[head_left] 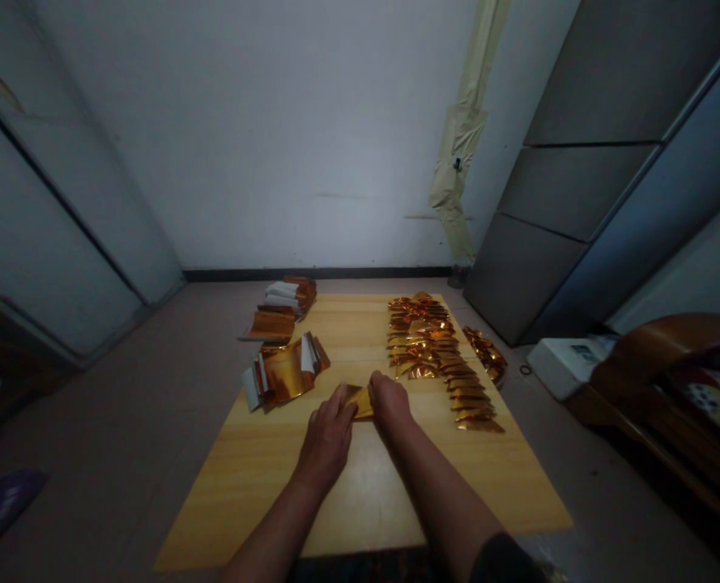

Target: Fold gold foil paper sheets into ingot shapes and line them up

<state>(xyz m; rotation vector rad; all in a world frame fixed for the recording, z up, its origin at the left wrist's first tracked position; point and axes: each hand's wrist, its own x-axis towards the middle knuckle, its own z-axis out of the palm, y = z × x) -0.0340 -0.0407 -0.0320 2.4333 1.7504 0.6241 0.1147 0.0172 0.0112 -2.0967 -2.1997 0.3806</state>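
Observation:
A small piece of gold foil paper [363, 402], partly folded, lies on the wooden table between my hands. My left hand [329, 433] presses on its left side with the fingers close together. At its right edge my right hand [389, 401] is closed, with the foil paper pinched at the fingers; the fingertips are partly hidden. Left of my hands sit loose sheets of gold foil paper [287, 374], some showing pale backs. To the right, folded gold foil pieces [420, 340] stand in overlapping rows, one row running down toward the near right.
The wooden table [262, 486] stands near a white wall [311, 146]. More foil sheets [290, 295] are stacked at its far left edge. Beyond its right edge is a container of folded foil [486, 355]. A grey fridge [554, 194], a white box [569, 364] and a wooden seat [651, 380] are on the right.

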